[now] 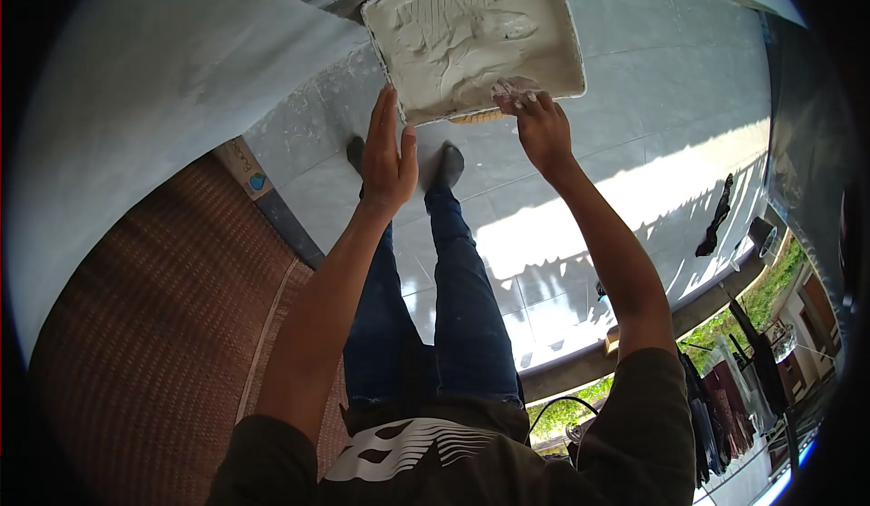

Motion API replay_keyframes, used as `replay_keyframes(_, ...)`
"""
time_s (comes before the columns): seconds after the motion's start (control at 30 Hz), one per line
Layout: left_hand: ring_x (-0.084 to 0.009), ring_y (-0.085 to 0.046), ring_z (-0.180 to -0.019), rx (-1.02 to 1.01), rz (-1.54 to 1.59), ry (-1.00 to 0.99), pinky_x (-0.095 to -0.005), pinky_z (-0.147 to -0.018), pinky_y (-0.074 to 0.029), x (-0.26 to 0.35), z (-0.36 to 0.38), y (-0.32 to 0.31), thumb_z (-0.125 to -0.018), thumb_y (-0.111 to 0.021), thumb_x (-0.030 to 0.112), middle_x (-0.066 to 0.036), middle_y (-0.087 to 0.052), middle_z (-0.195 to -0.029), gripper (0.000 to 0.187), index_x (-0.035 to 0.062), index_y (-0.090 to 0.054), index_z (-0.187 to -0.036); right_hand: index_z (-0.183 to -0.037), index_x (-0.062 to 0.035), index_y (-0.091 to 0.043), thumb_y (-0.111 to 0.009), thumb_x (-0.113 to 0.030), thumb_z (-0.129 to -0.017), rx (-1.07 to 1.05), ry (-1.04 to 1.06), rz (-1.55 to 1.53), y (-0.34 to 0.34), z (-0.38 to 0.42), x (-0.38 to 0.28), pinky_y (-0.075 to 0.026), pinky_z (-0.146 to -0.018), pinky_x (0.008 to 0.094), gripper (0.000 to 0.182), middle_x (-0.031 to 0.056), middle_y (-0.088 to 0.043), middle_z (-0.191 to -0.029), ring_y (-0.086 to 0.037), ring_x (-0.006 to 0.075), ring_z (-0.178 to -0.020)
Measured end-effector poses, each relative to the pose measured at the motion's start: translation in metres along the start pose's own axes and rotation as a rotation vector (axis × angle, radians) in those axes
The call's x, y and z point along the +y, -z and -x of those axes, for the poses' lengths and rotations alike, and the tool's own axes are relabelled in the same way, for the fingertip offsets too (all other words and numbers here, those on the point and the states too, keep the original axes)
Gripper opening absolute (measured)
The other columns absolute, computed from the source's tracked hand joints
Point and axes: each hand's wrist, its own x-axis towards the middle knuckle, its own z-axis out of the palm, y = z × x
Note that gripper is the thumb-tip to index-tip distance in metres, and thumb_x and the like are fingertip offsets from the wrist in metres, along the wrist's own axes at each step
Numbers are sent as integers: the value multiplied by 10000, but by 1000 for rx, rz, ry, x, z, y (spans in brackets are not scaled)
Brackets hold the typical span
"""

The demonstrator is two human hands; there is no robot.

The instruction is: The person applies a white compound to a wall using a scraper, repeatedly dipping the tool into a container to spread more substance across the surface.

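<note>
A shallow rectangular tray [582, 69] full of creamy off-white paste [453, 44] is at the top of the view, the paste marked with ridges and smears. My left hand [391, 157] is at the tray's near left corner, fingers stretched out along its side and thumb apart. At the near right edge, my right hand [542, 130] has its fingers closed on a flat, pinkish, paste-smeared piece [513, 91] that dips over the rim into the paste; its exact kind I cannot tell. Paste spots the fingertips. Something yellowish-brown [478, 118] shows under the tray's near edge.
My feet [446, 163] stand on grey floor tiles [625, 125] just below the tray. A pale wall [181, 80] and a brown woven mat [172, 325] are on the left. Sunlight crosses the floor at right, where a dark strip-like item [716, 216] lies. Clothes [720, 406] hang lower right.
</note>
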Motion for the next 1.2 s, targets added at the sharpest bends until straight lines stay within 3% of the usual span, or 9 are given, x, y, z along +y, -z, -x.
replay_keyframes(0.2, -410, -364, -1425, -12, 19, 33, -451, -1158, -320, -3, 18, -7, -1063, -379, 266, -280, -357, -1528, 543, -66, -325, -1489, -1098, -65, -698, -640, -83, -776, -120, 64, 26, -4, 36, -11, -491, -866, 422, 328, 68, -623, -1121, -567, 275, -1082)
replay_keyframes(0.37, -397, -367, -1426, -15, 31, 47, -450, -1163, -310, 2, 19, -10, -1065, -373, 274, -269, -355, -1534, 546, -54, -318, -1498, -1086, -114, -713, -654, -75, -819, -66, 35, -126, 19, 54, -35, -500, -797, 411, 276, 66, -627, -938, -595, 269, -982)
replay_keyframes(0.43, -394, -369, -1425, -10, 35, 41, -449, -1165, -307, 4, 17, -10, -1065, -372, 274, -265, -356, -1535, 546, -53, -315, -1500, -1063, -110, -730, -668, -35, -840, -92, -389, -493, 26, 57, -37, -509, -705, 390, 243, 77, -637, -886, -631, 267, -868)
replay_keyframes(0.47, -394, -370, -1425, 1, 32, 30, -449, -1164, -308, 3, 15, -11, -1065, -373, 274, -262, -357, -1536, 547, -52, -315, -1500, -994, 3, -720, -623, 20, -902, -129, -605, -641, 42, 45, -33, -543, -694, 330, 135, 101, -679, -908, -653, 223, -761)
replay_keyframes(0.53, -394, -370, -1425, 11, 28, 28, -448, -1163, -310, 3, 15, -14, -1065, -374, 275, -258, -358, -1537, 547, -52, -316, -1500, -1036, 53, -682, -595, -2, -931, 98, -1114, -1321, 35, 32, -19, -577, -712, 311, 148, 123, -697, -995, -692, 184, -850)
replay_keyframes(0.63, -394, -368, -1427, 0, 21, 59, -447, -1163, -311, 6, 15, -18, -1064, -377, 274, -257, -355, -1540, 547, -51, -317, -1499, -1105, 93, -626, -598, -35, -950, 368, -1257, -1590, 12, 16, -6, -608, -734, 326, 203, 144, -689, -1055, -708, 202, -911)
replay_keyframes(0.93, -391, -351, -1439, -10, 63, 38, -449, -1170, -297, 8, 18, -21, -1058, -389, 266, -263, -349, -1543, 554, -58, -314, -1500, -1158, 65, -593, -608, -33, -940, 309, -1537, -1404, -40, 130, -32, -612, -730, 343, 240, 145, -683, -1063, -712, 219, -905)
replay_keyframes(1.0, -358, -327, -1452, -3, 93, 34, -451, -1185, -252, 4, 19, -22, -1067, -346, 301, -221, -334, -1565, 561, -32, -299, -1516, -1156, 73, -600, -594, -5, -933, 222, -1509, -1267, -25, 144, -36, -607, -726, 338, 236, 151, -682, -1047, -712, 229, -901)
replay_keyframes(1.2, -373, -340, -1442, -9, 80, 70, -454, -1181, -264, 0, 21, -15, -1066, -346, 301, -226, -343, -1556, 555, -23, -302, -1515, -1062, -10, -691, -604, -16, -911, 50, -468, -374, 66, 63, -11, -559, -806, 403, 174, 154, -703, -1008, -668, 314, -974)
